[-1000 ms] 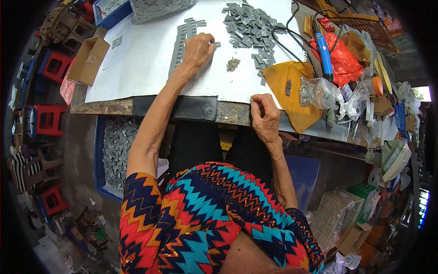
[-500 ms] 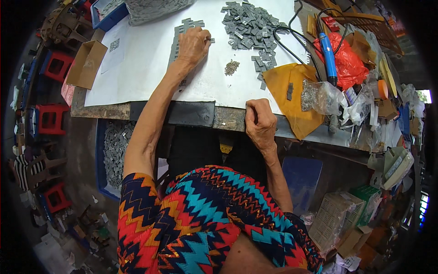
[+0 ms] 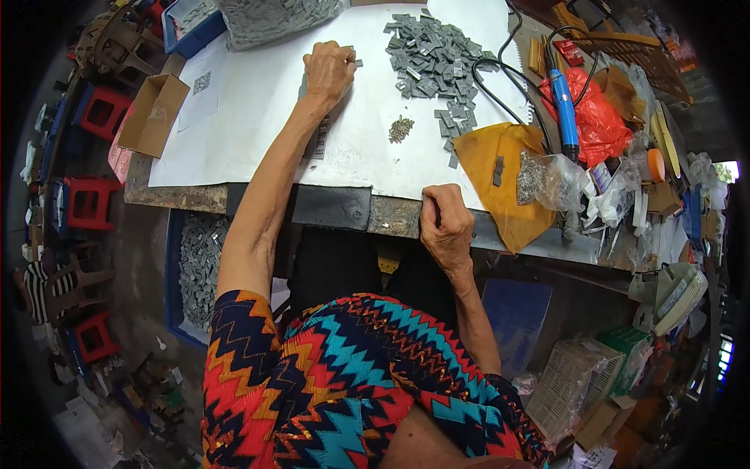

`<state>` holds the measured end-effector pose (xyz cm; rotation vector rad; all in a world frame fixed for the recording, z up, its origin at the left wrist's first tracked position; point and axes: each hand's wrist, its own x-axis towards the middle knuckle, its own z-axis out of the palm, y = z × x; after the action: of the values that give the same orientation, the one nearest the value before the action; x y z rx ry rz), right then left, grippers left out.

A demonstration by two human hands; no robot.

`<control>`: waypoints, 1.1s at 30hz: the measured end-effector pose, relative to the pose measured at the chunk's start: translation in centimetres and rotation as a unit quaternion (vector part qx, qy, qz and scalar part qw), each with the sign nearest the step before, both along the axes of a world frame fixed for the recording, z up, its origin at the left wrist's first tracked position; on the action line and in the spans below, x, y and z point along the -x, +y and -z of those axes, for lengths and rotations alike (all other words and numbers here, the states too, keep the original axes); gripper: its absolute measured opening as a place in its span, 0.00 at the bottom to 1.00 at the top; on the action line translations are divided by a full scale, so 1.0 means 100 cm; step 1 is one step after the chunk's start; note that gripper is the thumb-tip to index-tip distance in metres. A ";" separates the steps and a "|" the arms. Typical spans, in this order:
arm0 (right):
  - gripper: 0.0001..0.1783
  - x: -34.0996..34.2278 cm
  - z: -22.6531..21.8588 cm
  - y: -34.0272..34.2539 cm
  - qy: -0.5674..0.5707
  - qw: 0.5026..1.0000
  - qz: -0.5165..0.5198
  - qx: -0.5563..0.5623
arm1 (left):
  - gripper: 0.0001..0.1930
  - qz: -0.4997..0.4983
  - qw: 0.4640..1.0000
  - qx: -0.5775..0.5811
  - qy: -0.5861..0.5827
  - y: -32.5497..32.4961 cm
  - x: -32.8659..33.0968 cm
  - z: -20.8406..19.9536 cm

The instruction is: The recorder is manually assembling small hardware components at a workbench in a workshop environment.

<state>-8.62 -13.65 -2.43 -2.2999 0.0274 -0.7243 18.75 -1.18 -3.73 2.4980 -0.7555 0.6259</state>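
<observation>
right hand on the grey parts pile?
No: the right hand rests closed at the near table edge, well apart from the heap of small flat grey metal pieces at the far side of the white sheet.

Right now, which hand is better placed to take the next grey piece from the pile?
Left, probably. The left hand is already out on the white sheet, level with the pile and pinching a grey piece. The right hand sits closed at the table edge, farther from it.
</observation>
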 end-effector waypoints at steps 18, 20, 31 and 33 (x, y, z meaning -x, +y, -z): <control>0.09 0.000 0.001 0.000 -0.004 1.000 -0.003 0.007 | 0.05 -0.034 0.999 -0.011 -0.001 0.003 -0.009 0.002; 0.09 0.000 0.000 0.001 -0.005 1.000 -0.004 0.003 | 0.05 -0.033 0.999 -0.007 -0.009 0.004 -0.004 0.001; 0.09 0.003 0.002 0.000 -0.010 1.000 -0.002 -0.005 | 0.06 0.116 0.991 0.037 0.053 -0.036 0.043 0.005; 0.09 0.002 0.001 0.000 -0.009 1.000 -0.001 -0.003 | 0.08 0.088 0.985 0.058 0.134 -0.044 0.048 0.002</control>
<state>-8.80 -13.64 -2.54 -2.2880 0.0196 -0.7438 13.96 -5.60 -3.95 2.3151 -0.8010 0.2561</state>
